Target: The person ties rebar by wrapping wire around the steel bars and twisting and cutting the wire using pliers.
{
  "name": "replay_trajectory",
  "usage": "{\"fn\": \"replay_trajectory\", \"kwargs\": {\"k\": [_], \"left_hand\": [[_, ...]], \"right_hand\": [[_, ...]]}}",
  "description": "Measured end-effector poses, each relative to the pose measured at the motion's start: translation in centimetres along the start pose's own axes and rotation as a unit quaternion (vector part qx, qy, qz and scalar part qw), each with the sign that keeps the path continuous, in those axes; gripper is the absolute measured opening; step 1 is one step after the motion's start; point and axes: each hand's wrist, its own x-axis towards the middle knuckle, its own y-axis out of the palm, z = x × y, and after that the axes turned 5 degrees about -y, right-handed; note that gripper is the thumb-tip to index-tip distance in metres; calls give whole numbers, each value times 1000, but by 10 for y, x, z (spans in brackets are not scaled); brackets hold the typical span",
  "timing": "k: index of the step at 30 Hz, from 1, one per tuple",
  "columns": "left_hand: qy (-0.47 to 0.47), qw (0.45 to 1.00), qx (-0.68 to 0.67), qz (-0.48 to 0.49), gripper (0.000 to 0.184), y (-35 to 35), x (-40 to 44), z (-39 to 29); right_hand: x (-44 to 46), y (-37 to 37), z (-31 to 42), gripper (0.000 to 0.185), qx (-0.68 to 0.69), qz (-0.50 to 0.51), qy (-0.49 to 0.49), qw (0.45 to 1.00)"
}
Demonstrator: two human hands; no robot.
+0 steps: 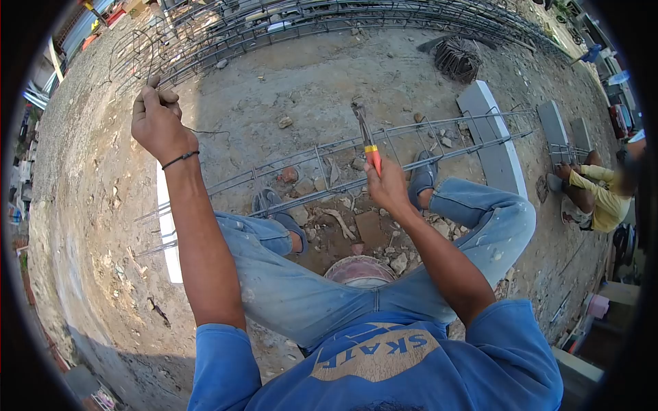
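My left hand [161, 120] is raised at the upper left, its fingers curled closed. A thin dark wire [209, 131] trails from beside its palm; the grip itself is partly hidden. In my right hand [387, 183] is a pair of pincers [364, 130] with red and yellow handles, jaws pointing away from me. They are over a long rebar cage [319, 164] of thin bars and square stirrups, which lies across in front of my knees. White-edged blocks support the cage, one at the right [493, 133] and one at the left [168, 240].
More rebar cages [274, 34] lie along the far side. A dark bundle of wire [458, 60] sits on the dirt. Stones and a broken tile [370, 229] are between my feet. A person in yellow [596, 192] crouches at the right, near other blocks.
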Motion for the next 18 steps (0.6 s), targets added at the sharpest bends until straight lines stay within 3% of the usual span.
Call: {"fn": "replay_trajectory", "kwargs": {"k": [3, 5, 6, 8, 12, 14, 15, 17, 18], "left_hand": [[16, 1000, 4, 26, 24, 4, 5, -6], [-15, 1000, 11, 11, 25, 6, -3, 2], [-24, 1000, 14, 8, 25, 7, -7, 6], [-25, 999, 22, 14, 25, 5, -7, 4], [-24, 999, 44, 16, 25, -1, -6, 0], [-19, 998, 54, 20, 25, -3, -5, 0], [-18, 998, 51, 26, 25, -2, -5, 1], [-25, 998, 56, 22, 25, 1, -6, 4], [-24, 998, 56, 23, 25, 5, -7, 4]], "right_hand": [[19, 44, 43, 25, 8, -89, -45, 995], [23, 59, 42, 22, 145, 60, 149, 976], [24, 61, 29, 22, 143, 53, 149, 977], [30, 77, 12, 23, 4, 217, 171, 961], [7, 58, 45, 26, 151, 133, 210, 957], [-8, 73, 28, 27, -1, -58, 35, 998], [-19, 78, 20, 27, -1, -64, 35, 997], [-38, 78, 6, 26, -29, 47, 83, 995], [-39, 72, 2, 26, -29, 40, 84, 995]]}}
